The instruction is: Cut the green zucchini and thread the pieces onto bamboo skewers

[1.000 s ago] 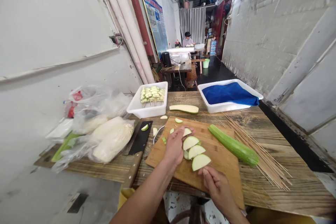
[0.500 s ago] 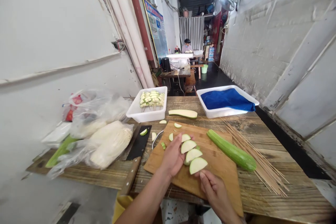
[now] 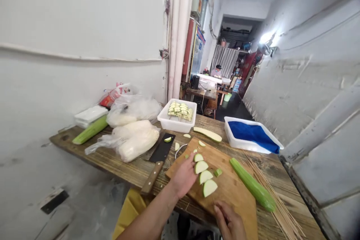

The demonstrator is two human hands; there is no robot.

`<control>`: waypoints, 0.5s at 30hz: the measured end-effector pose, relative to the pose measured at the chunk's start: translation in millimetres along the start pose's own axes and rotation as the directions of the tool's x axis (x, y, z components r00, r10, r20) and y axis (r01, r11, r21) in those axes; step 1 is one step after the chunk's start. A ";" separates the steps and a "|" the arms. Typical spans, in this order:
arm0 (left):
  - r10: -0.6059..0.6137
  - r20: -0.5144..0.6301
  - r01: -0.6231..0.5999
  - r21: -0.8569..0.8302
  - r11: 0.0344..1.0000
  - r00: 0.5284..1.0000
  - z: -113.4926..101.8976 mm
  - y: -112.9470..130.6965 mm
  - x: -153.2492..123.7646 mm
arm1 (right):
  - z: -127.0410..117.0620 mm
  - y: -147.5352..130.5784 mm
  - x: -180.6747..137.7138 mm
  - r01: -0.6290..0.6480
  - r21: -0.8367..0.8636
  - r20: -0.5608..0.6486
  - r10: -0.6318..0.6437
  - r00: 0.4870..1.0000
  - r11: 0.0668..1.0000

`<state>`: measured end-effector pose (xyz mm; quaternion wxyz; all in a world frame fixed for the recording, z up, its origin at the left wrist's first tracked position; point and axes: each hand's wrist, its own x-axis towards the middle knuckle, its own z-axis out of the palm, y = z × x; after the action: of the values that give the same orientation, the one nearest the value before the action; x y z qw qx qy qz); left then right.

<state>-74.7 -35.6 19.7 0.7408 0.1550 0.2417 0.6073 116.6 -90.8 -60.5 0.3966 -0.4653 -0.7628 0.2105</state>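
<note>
A row of half-round zucchini slices [image 3: 206, 176] on a skewer is held above the wooden cutting board [image 3: 225, 191]. My left hand [image 3: 183, 175] grips the slices from the left, its fingers partly hidden behind them. My right hand [image 3: 229, 217] is closed in a pinch on the thin bamboo skewer [image 3: 214, 199], just below the lowest slice. Small zucchini offcuts [image 3: 218, 172] lie on the board. Along its right side rests a whole green zucchini [image 3: 251, 183].
Bamboo skewers [image 3: 277, 202] lie at the right. Behind are a white tub [image 3: 176, 124] of skewered slices, a halved zucchini [image 3: 207, 134] and a tray [image 3: 247, 146] with blue cloth. A cleaver [image 3: 153, 176] and bagged food [image 3: 137, 140] are left. A person [image 3: 216, 71] sits far back.
My view has swung left and tilted, so the table sits further right. My right hand has drawn slightly down from the lowest slice, and a bit of skewer shows between them.
</note>
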 end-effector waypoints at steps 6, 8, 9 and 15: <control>0.243 -0.036 -0.232 0.185 0.955 0.969 -36.6 -0.1 -19.4 | -13.8 -37.9 28.9 -0.039 -0.078 0.027 0.041 0.999 0.996; 0.391 -0.017 -0.353 0.392 0.849 0.920 -54.3 -2.2 -20.7 | -17.1 -46.8 51.2 0.012 -0.124 0.011 -0.011 1.000 0.992; 0.448 0.015 -0.396 0.492 0.775 0.894 -62.1 -2.8 -20.4 | -17.6 -50.0 64.9 0.034 -0.145 0.005 -0.033 0.999 0.989; 0.637 0.151 -0.504 0.755 0.419 0.756 -90.2 -1.9 -1.5 | 3.3 -54.0 178.0 0.041 -0.262 0.043 -0.031 0.999 0.964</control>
<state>-122.6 -43.2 -56.4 0.3309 0.4736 0.4624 0.6726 39.7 39.6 47.7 0.3203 -0.4959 -0.7998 0.1090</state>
